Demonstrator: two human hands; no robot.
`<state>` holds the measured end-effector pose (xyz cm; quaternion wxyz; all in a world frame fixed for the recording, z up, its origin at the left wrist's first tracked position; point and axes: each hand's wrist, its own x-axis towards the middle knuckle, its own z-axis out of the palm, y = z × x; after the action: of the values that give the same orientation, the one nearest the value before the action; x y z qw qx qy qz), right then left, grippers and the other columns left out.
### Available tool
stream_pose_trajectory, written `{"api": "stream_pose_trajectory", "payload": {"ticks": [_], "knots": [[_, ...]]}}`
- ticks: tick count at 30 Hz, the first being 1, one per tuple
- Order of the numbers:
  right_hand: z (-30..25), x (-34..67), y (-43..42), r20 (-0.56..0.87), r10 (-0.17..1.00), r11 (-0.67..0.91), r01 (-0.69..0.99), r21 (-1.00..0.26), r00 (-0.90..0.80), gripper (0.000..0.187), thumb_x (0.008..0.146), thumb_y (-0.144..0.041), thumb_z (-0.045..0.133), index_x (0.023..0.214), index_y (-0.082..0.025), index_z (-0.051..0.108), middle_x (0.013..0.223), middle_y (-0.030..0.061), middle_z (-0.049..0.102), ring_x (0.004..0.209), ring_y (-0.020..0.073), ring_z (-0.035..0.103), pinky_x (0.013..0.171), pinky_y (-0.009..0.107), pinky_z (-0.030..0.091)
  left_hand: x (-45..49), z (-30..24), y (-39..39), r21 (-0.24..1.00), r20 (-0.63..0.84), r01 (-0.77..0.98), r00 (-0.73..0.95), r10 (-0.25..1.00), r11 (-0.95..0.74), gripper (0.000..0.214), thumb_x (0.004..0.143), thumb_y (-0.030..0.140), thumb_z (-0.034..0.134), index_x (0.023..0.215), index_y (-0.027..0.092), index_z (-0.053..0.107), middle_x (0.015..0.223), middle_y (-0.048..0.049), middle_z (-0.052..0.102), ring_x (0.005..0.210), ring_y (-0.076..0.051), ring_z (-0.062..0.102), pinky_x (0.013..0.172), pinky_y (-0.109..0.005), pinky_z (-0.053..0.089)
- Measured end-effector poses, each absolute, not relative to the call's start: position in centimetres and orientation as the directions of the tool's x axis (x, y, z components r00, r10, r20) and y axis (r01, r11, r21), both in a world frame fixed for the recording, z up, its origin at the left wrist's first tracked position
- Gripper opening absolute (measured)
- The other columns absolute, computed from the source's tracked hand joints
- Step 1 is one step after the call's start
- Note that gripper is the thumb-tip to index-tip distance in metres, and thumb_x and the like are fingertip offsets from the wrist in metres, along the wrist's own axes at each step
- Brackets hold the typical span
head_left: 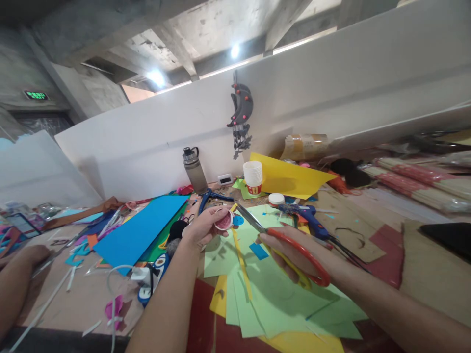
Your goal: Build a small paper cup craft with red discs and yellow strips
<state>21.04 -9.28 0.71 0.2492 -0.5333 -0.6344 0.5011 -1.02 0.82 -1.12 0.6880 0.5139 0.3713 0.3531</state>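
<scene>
My left hand point(201, 228) pinches a small round disc point(223, 220), pink inside a white rim. A blue paper piece point(238, 220) with dark marks shows at the disc's right edge; whether it is attached I cannot tell. From beside the disc a narrow yellow strip point(241, 262) runs down over light green sheets point(279, 309). In my right hand point(294, 245) is a pair of scissors point(253, 219) with red and yellow handles, its blades pointing at the yellow strip's upper end. Below the blades lies a small blue paper rectangle point(258, 251).
Behind my hands stand a water bottle point(195, 171), stacked paper cups point(253, 176) and a yellow sheet point(290, 176). A blue glue gun point(312, 220) lies right; blue card point(143, 230) and a power strip point(152, 284) lie left. Another person's arm point(22, 279) rests far left.
</scene>
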Motion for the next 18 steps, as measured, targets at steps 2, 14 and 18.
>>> {"api": "stream_pose_trajectory", "payload": {"ticks": [2,14,18], "knots": [[0.86,21.05,-9.35,-0.221,0.924,-0.071,0.429,-0.900,-0.311,0.047,0.083,-0.053,0.038,0.049,-0.020,0.039,0.031,-0.0032,0.040,0.027,0.0097,0.043,0.034,0.021,0.037,-0.97,-1.06,0.79,0.968,-0.151,-0.106,0.471,0.869,0.226,0.032,0.073,0.032,0.065,0.098,0.012,0.061,0.071,-0.0060,0.066,0.060,-0.016,0.065,0.040,-0.019,0.047],[0.51,21.03,-9.37,-0.212,0.926,-0.077,0.392,-0.917,-0.314,0.043,0.082,-0.053,0.039,0.053,-0.021,0.039,0.032,-0.0042,0.040,0.025,0.0100,0.042,0.027,0.020,0.031,-1.09,-1.11,0.86,0.973,-0.145,-0.093,0.474,0.869,0.213,0.034,0.073,0.033,0.065,0.101,0.013,0.061,0.074,-0.0065,0.066,0.063,-0.017,0.065,0.040,-0.020,0.048],[0.34,21.02,-9.29,-0.212,0.923,-0.073,0.395,-0.916,-0.320,0.042,0.083,-0.052,0.038,0.055,-0.020,0.040,0.033,-0.0046,0.040,0.025,0.0094,0.043,0.029,0.019,0.032,-1.12,-1.13,0.95,0.972,-0.144,-0.094,0.479,0.866,0.214,0.034,0.074,0.033,0.064,0.100,0.012,0.061,0.072,-0.0063,0.065,0.061,-0.017,0.064,0.040,-0.019,0.048]]}}
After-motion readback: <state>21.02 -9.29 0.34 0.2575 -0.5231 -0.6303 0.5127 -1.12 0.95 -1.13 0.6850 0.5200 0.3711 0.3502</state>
